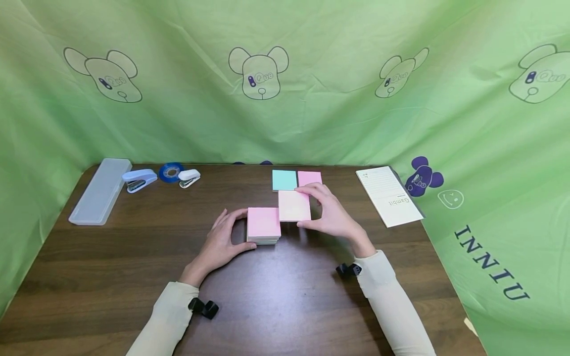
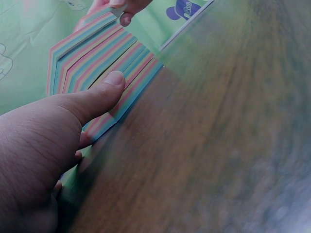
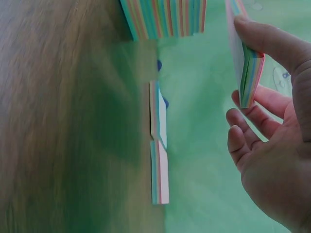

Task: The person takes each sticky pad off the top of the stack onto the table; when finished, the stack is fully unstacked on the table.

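Observation:
Near the table's middle stands a tall stack of sticky note pads [image 1: 263, 222], pink on top, with striped pink, yellow, green and blue edges [image 2: 104, 53] in the left wrist view. My left hand [image 1: 219, 245] holds this stack from its left, thumb at the near side and fingers at the far side. Pinched between thumb and fingers of my right hand [image 1: 331, 213] is a pale pink sticky note pad [image 1: 294, 206], just right of the stack. In the right wrist view that held pad [image 3: 252, 75] is off the table, its layered edge showing.
Behind the held pad lie a teal sticky note pad [image 1: 284, 180] and a pink one [image 1: 310, 177]. A notepad [image 1: 389, 196] is at right. Far left are a translucent case [image 1: 101, 192], a blue stapler [image 1: 140, 179], a tape roll [image 1: 171, 172] and a white stapler [image 1: 189, 177].

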Demonstrator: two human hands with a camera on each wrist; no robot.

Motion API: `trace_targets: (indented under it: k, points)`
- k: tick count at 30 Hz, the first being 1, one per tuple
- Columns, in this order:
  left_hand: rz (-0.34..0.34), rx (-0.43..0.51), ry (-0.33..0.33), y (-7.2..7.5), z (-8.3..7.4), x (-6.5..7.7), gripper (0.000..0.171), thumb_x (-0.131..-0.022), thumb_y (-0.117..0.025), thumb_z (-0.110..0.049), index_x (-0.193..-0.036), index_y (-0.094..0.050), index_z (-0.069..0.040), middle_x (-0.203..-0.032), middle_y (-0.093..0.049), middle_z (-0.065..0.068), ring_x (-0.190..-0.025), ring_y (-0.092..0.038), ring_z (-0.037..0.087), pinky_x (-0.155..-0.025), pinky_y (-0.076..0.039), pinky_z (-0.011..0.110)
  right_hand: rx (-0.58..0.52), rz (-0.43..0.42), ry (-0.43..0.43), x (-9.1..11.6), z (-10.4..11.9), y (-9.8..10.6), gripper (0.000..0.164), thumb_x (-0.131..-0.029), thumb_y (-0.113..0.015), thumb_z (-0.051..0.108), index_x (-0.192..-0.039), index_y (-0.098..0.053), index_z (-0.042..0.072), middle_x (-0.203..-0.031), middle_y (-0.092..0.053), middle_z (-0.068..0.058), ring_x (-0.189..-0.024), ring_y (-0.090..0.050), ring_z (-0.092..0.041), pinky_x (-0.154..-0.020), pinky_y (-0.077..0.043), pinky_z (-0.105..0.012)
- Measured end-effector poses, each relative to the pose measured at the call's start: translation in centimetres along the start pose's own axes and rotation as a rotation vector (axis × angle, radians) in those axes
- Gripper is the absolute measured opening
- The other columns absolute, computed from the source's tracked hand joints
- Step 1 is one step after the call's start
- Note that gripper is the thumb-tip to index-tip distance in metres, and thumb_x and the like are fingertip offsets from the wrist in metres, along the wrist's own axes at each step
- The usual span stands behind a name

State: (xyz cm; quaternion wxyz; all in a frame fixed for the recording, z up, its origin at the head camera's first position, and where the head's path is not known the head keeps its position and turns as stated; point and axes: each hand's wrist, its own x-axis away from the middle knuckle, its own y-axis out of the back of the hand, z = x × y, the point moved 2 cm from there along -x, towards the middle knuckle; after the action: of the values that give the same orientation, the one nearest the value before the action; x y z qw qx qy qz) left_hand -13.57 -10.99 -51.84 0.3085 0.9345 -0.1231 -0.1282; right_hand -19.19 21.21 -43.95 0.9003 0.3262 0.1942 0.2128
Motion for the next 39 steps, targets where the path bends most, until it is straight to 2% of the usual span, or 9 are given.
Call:
trace_targets:
  k: [8,12,19,27,31,34,39]
  points:
    - [-0.007,-0.003,-0.012,0.0,0.0,0.0,0.095,-0.084,-0.101,-0.030,-0.160,-0.049,-0.006,-0.154,-0.064,0.013,-0.151,-0.054,0.034,-0.140,-0.013,0.054,0.010,-0.012,-0.040,0.8,-1.9,1.1,0.084,-0.077,-0.101,0.016,-0.152,-0.064,0.010,-0.147,-0.059,-0.008,-0.128,-0.053,-0.025,-0.096,-0.048,-0.043]
    - [-0.005,-0.004,-0.009,0.1,-0.1,0.0,0.095,-0.085,-0.100,-0.030,-0.161,-0.049,-0.006,-0.155,-0.064,0.014,-0.151,-0.053,0.034,-0.140,-0.013,0.054,0.018,-0.016,-0.049,1.1,-3.0,1.7,0.084,-0.078,-0.101,0.013,-0.153,-0.063,0.009,-0.148,-0.058,-0.010,-0.127,-0.052,-0.026,-0.094,-0.048,-0.041]
    - [-0.005,-0.009,-0.005,0.1,-0.1,0.1,0.095,-0.085,-0.100,-0.032,-0.161,-0.048,-0.006,-0.156,-0.063,0.014,-0.151,-0.053,0.034,-0.140,-0.013,0.056,0.024,-0.025,-0.082,1.7,-4.8,2.8,0.084,-0.079,-0.100,0.010,-0.154,-0.062,0.010,-0.150,-0.057,-0.013,-0.131,-0.049,-0.031,-0.096,-0.048,-0.047]
    - [-0.004,-0.006,-0.007,0.0,0.0,0.0,0.096,-0.085,-0.100,-0.033,-0.162,-0.048,-0.007,-0.155,-0.063,0.014,-0.151,-0.053,0.034,-0.140,-0.012,0.055,0.018,-0.057,-0.146,2.5,-6.9,3.7,0.083,-0.080,-0.099,0.007,-0.154,-0.062,0.008,-0.151,-0.057,-0.015,-0.133,-0.049,-0.032,-0.099,-0.045,-0.046]
    - [-0.008,-0.011,-0.011,-0.1,0.2,0.0,0.096,-0.085,-0.100,-0.032,-0.161,-0.048,-0.006,-0.155,-0.063,0.014,-0.150,-0.053,0.034,-0.140,-0.013,0.055,0.057,-0.069,-0.162,2.6,-7.7,4.3,0.082,-0.081,-0.098,0.008,-0.155,-0.061,0.005,-0.153,-0.056,-0.019,-0.140,-0.047,-0.038,-0.111,-0.043,-0.054]
    - [-0.010,-0.017,-0.014,-0.1,0.1,0.0,0.096,-0.084,-0.100,-0.032,-0.161,-0.048,-0.006,-0.155,-0.064,0.013,-0.150,-0.054,0.034,-0.140,-0.013,0.055,0.097,-0.084,-0.176,2.8,-8.4,4.8,0.083,-0.082,-0.098,0.011,-0.156,-0.060,0.004,-0.154,-0.056,-0.021,-0.145,-0.044,-0.042,-0.121,-0.037,-0.062]
    - [-0.010,-0.013,-0.010,-0.1,0.0,0.1,0.096,-0.084,-0.101,-0.031,-0.161,-0.048,-0.006,-0.155,-0.063,0.013,-0.151,-0.053,0.034,-0.140,-0.013,0.056,0.135,-0.089,-0.192,2.9,-9.6,5.4,0.082,-0.083,-0.097,0.013,-0.156,-0.060,0.002,-0.154,-0.055,-0.023,-0.147,-0.044,-0.044,-0.126,-0.033,-0.065]
